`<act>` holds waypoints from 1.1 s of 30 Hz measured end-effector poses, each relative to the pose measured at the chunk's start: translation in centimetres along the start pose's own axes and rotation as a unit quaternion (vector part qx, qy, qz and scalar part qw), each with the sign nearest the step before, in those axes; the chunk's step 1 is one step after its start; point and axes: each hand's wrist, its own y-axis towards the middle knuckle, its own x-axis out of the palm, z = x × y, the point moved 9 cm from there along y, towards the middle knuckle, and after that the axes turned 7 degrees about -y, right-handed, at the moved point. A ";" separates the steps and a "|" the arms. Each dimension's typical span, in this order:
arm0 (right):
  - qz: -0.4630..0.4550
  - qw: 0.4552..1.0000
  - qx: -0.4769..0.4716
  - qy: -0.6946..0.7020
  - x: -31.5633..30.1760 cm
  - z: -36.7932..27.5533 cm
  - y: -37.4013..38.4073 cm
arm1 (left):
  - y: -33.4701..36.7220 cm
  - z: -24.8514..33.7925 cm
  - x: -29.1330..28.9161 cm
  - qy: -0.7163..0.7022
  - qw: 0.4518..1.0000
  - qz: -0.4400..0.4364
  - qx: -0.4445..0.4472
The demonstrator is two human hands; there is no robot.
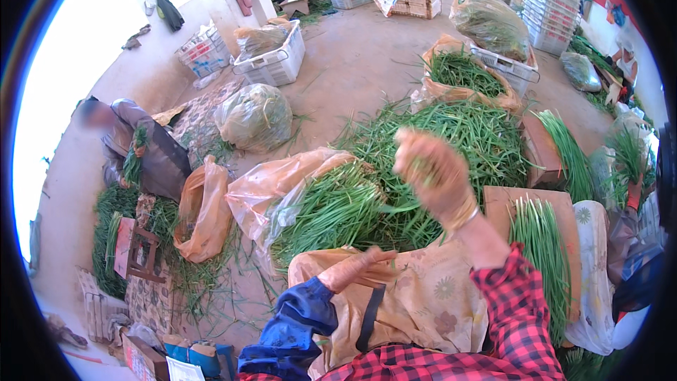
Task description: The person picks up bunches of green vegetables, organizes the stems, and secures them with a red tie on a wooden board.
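Observation:
My right hand (435,175), blurred by motion, is raised over a heap of loose green chive leaves (458,134). Its fingers are curled, and a bit of green shows at them, too smeared to name. Low over my lap is my left hand (363,266), fingers stretched out and nothing visible in them. A tan flowered apron (430,293) with a dark strap covers my lap. Beyond my left hand, a bundle of long chives (328,204) lies in an open plastic bag (271,187). To my right, chives with pale ends (539,254) lie on a brown board (497,208).
At left a person (144,141) holds a bunch of greens beside a small wooden stool (144,250). A filled clear bag (254,116) and white crates (275,56) stand farther back. Another person's hand (635,190) grips chives at far right. Stacked crates (550,7) rise behind.

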 end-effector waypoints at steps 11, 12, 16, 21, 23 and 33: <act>-0.260 0.960 -0.076 0.064 8.6 -9.9 -14.3 | -0.9 -0.8 4.3 -0.686 0.710 -0.159 0.010; -0.298 0.948 -0.091 0.060 9.2 -9.8 -15.5 | -1.1 -1.3 4.8 -0.695 0.699 -0.168 -0.003; -0.363 0.924 -0.070 0.095 10.2 -9.9 -17.2 | -0.8 -3.5 3.8 -0.717 0.687 -0.112 0.042; -0.300 0.890 0.184 0.289 10.3 -8.1 -17.9 | -0.3 -5.2 1.1 -0.543 0.830 0.045 0.122; -0.219 0.876 0.246 0.351 9.9 -8.4 -18.1 | -0.6 -5.1 2.6 -0.668 0.734 -0.122 0.007; -0.174 0.712 0.598 0.323 11.2 2.8 -19.8 | -4.8 -5.8 -5.2 -0.459 0.858 0.186 0.138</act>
